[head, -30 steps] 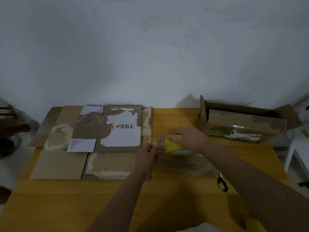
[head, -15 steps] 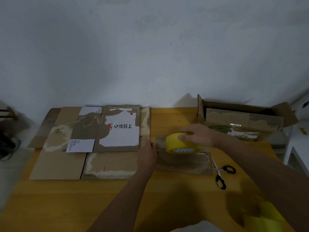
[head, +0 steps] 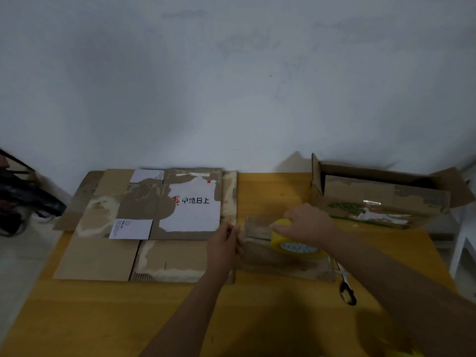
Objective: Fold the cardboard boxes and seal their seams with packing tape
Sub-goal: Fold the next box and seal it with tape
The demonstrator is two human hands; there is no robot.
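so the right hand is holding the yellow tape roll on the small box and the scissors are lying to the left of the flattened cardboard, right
Not quite. The head view shows the scissors lying on the table to the right of the small box, near the person's right forearm, not left of the flattened cardboard. The rest holds: the right hand grips the yellow tape roll on the small box.

Right hand (head: 307, 224) drew tape roll (head: 293, 244) back leftward
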